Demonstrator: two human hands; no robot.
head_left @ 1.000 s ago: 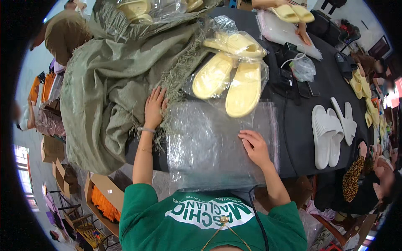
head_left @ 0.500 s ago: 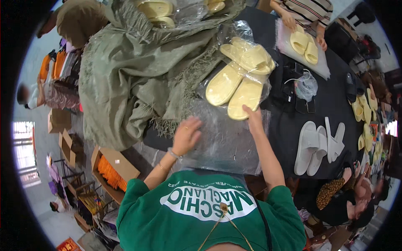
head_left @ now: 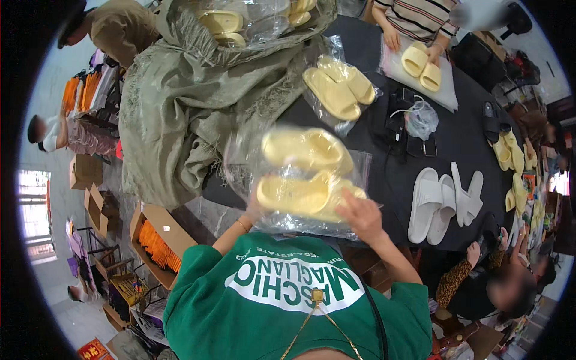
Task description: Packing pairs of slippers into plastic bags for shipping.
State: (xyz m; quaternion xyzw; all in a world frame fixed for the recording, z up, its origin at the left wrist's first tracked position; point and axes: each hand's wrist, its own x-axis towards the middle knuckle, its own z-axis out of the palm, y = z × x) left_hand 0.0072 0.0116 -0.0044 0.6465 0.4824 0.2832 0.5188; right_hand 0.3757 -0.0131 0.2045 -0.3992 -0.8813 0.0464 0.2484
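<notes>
A pair of pale yellow slippers (head_left: 294, 193) in a clear plastic bag is in front of me, heels left and toe straps right, slightly blurred. My left hand (head_left: 254, 208) grips the left end of the bagged pair; its fingers are mostly hidden behind it. Over the right end of the nearer slipper, my right hand (head_left: 363, 219) has its fingers loosely stretched and touching or close to the strap. Beneath lies a flat clear plastic bag (head_left: 362, 171). Another bagged pair of yellow slippers (head_left: 336, 93) rests farther off on the black table.
A grey-green cloth (head_left: 198, 108) drapes the left side, with bagged slippers (head_left: 222, 23) at its top. White slippers (head_left: 426, 207), black sandals and a small plastic bag (head_left: 422, 122) lie on the right. Across the table, a person handles yellow slippers (head_left: 422, 65) on stacked bags.
One bagged pair has come toward me and turned sideways, away from the other pair. My left hand has moved to its left end; my right hand has drawn nearer and loosened.
</notes>
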